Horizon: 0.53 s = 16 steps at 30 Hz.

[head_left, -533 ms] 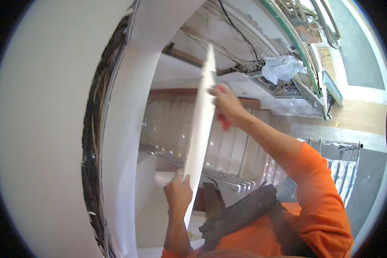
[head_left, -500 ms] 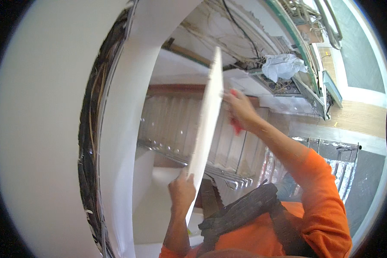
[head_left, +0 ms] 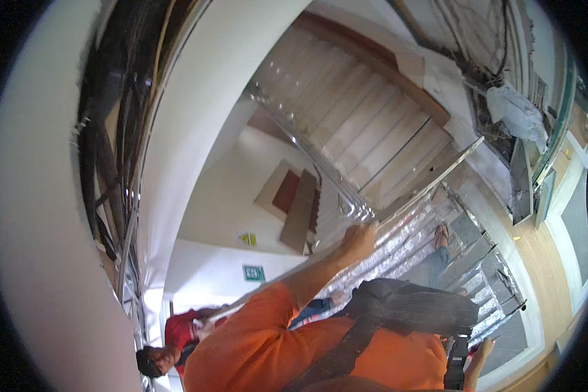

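My left hand is closed around a long, thin pale board, seen almost edge-on. The board slants from the upper right toward the lower left, and my forearm and orange sleeve cover part of it. Low at the right edge of my body is my right hand, beside a black strap and buckle. Its fingers are small and partly hidden, so what they hold, if anything, does not show.
A person in red with a dark cap is at the lower left. Stairs with a metal railing lie below. A sandalled foot rests on a slatted, paint-spattered platform. Exposed cables run through the wall opening at left.
My view has turned, and the board has swung from nearly upright to a slant. My right hand, earlier at the board's edge with a red-handled tool, has dropped to my side.
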Tool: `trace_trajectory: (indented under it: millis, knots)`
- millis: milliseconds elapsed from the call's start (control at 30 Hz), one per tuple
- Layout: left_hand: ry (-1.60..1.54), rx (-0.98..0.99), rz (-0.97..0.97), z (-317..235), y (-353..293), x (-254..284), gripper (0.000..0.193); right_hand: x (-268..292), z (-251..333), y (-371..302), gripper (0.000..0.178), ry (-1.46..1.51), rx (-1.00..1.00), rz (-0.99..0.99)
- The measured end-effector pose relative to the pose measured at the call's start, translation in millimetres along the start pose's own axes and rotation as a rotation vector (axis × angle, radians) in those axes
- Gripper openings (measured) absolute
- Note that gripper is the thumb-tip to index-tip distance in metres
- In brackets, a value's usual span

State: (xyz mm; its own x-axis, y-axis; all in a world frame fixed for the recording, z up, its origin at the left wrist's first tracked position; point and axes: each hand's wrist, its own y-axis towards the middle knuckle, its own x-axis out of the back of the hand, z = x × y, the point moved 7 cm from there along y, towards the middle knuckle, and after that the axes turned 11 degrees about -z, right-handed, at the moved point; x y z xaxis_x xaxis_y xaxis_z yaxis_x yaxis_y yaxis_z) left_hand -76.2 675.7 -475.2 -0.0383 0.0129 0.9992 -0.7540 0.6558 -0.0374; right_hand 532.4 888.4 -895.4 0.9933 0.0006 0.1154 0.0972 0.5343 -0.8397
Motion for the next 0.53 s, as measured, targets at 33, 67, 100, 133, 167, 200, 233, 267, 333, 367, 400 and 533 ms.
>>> trace_trajectory:
  millis: [33,67,100,133,167,200,233,267,333,367,400,533]
  knots:
    - [0.019,0.015,0.051,8,-7,-23,0.022,24,-8,-6,0.051,-0.052,-0.014,-0.041]
    - [0.067,-0.004,0.083,24,-2,-40,0.019,27,-13,-1,0.046,-0.095,-0.014,-0.059]
    - [0.096,-0.019,0.035,26,-2,-43,0.013,49,-20,0,0.040,-0.161,-0.019,-0.084]
    - [0.051,0.088,0.069,11,7,-24,0.014,64,-14,-1,0.035,-0.228,-0.015,-0.118]
    - [0.027,0.212,0.106,3,7,5,0.015,79,-10,-6,0.029,-0.310,-0.019,-0.139]
    - [-0.008,0.329,0.130,-10,8,32,0.016,83,2,-10,0.024,-0.375,-0.003,-0.154]
    - [-0.082,0.251,0.069,23,9,9,0.025,94,7,-14,0.018,-0.412,0.013,-0.178]
    - [0.034,0.139,0.082,40,14,-2,0.028,103,9,-16,0.013,-0.450,0.023,-0.189]
    - [0.013,0.226,0.102,65,21,-14,0.039,114,15,-24,0.006,-0.517,0.045,-0.209]
    - [0.036,0.270,0.138,68,25,-13,0.046,102,21,-35,0.006,-0.543,0.030,-0.195]
    - [0.019,0.248,0.110,61,25,-13,0.042,87,39,-49,0.006,-0.581,0.023,-0.180]
    - [-0.067,0.230,0.075,81,33,-50,0.038,80,72,-63,0.009,-0.588,0.074,-0.200]
